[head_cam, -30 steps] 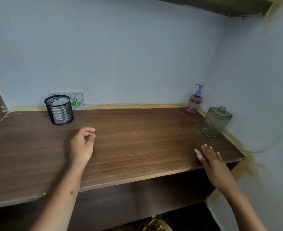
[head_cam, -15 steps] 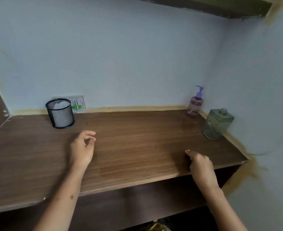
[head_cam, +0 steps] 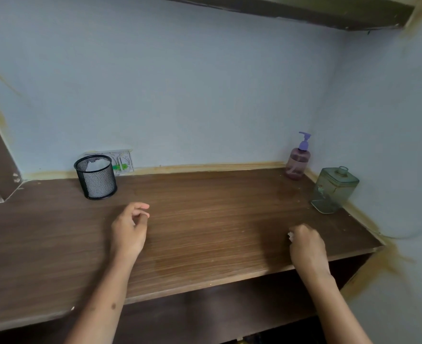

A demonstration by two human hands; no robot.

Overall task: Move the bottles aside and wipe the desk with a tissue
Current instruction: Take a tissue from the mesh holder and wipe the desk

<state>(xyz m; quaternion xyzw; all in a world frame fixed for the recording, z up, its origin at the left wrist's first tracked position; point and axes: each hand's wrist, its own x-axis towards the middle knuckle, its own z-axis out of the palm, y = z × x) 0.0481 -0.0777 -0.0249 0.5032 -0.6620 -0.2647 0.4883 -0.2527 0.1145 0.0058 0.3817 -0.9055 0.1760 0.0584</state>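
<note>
A purple pump bottle stands in the far right corner of the brown wooden desk. In front of it, against the right wall, stands a green glass bottle. My right hand rests on the desk near the front right, its fingers curled round a small white tissue, of which only a scrap shows. My left hand hovers over the middle left of the desk with loosely curled fingers and holds nothing.
A black mesh pen cup with white paper inside stands at the back left, before a wall socket. A dark shelf hangs overhead. Walls close the desk at the back and right.
My right hand has slid leftward along the front of the desk and its fingers have curled over the tissue. The left hand has stayed in place.
</note>
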